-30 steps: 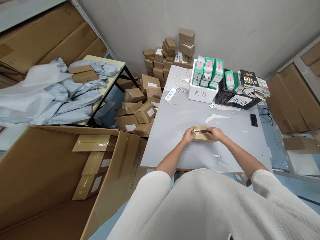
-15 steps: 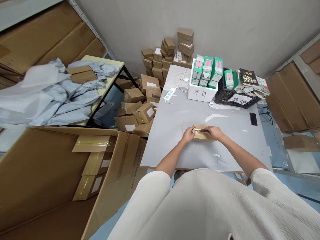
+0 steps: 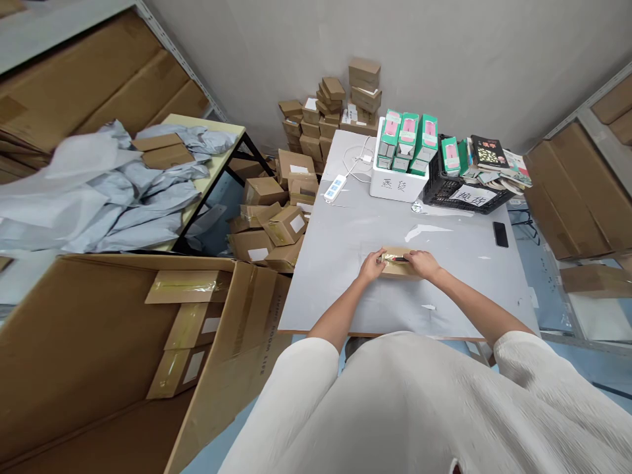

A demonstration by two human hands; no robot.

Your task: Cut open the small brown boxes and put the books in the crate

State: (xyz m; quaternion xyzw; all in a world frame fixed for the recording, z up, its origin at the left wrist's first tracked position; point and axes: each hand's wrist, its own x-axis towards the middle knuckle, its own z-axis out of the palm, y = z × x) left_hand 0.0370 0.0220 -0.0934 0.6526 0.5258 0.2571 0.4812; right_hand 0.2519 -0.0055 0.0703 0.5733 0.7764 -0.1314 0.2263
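Observation:
A small cardboard box (image 3: 399, 270) with shiny tape along its top lies on the grey-covered table (image 3: 336, 283) in front of me. My left hand (image 3: 372, 264) is closed around the left end of this box, fingers at its far side. At the right end, my right hand (image 3: 422, 263) grips a slim red-and-black utility knife (image 3: 399, 259), its tip pointing left along the tape. The blade itself is too small to make out.
A white bin (image 3: 397, 185) of green-and-pink boxes and a black crate (image 3: 461, 194) of books stand at the back, near a power strip (image 3: 336, 188). A phone (image 3: 500, 234) lies right. A large open carton (image 3: 247, 322) holding taped boxes stands left.
My right hand and the knife have shifted slightly to the left over the box. The left hand keeps its hold, and the view has tilted a little.

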